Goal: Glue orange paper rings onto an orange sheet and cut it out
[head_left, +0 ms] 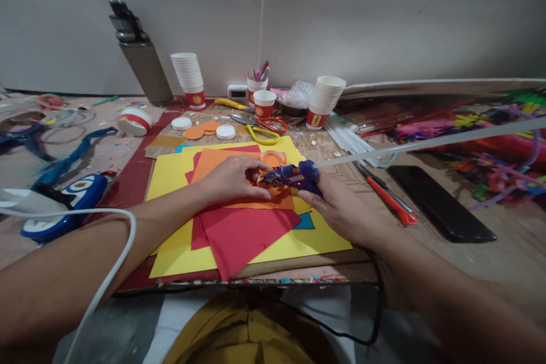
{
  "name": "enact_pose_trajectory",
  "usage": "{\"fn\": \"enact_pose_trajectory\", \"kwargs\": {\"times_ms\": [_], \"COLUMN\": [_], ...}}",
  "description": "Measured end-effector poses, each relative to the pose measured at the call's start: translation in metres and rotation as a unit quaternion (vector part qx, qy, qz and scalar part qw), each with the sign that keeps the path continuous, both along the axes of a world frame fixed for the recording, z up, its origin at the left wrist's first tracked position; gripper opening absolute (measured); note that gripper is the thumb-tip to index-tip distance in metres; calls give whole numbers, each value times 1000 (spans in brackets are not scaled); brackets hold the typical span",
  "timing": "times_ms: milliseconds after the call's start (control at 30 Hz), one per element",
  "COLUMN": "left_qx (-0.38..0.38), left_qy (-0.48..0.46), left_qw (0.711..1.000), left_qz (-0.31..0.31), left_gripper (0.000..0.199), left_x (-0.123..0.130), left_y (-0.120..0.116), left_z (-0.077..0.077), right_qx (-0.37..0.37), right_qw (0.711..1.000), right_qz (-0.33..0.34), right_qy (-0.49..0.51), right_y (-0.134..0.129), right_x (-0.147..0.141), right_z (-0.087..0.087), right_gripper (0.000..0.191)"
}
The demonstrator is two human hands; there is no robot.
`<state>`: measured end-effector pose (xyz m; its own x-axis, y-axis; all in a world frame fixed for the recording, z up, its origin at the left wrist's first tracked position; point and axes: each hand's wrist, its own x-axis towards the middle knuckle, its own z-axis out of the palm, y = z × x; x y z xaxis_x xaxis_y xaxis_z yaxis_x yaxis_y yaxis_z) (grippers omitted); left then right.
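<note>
My right hand [336, 205] is wrapped round a blue glue gun [298, 176], with a long whitish glue stick [409, 144] running out of its back. The gun's nozzle meets a small orange and white piece [261, 178] between the thumb and fingers of my left hand [234, 179]. Below lie orange paper [209, 165], red paper [243, 239] and yellow paper [170, 259], stacked on the table. Just behind the nozzle sits a round orange and white piece [273, 158].
Behind are cup stacks [194, 79] [326, 102], scissors [267, 131], orange discs [194, 132] and white lids [225, 132]. A bottle [145, 68] leans at back left. At right lie a red cutter [390, 199], black phone [441, 202] and pipe cleaners [469, 148].
</note>
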<state>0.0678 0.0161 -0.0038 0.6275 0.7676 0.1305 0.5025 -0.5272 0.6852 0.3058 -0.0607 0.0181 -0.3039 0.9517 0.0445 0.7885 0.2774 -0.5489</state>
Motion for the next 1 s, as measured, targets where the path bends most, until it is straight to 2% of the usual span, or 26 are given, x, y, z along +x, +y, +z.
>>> {"fn": "enact_pose_trajectory", "kwargs": {"times_ms": [167,533,767,1000], "left_qx": [2,-3,-7,-13], "left_qy": [-3,-3,-5,-6], "left_qw": [1000,1000,1000,1000], "left_qz": [-3,0,-3,-5], "left_gripper": [57,59,56,61], "left_x": [0,0,0,-1], "left_y": [0,0,0,1], "left_z": [1,0,1,-1], "right_qx": [24,-1,23,1], "right_qw": [999,1000,999,1000], "right_qz": [-19,9,-22,16], "right_qy": [-8,12,-8,10], "right_y": [1,1,1,-1], "right_x": [-2,2,-2,-2], "right_z": [1,-3,-2,7], "right_gripper": [27,29,26,28]}}
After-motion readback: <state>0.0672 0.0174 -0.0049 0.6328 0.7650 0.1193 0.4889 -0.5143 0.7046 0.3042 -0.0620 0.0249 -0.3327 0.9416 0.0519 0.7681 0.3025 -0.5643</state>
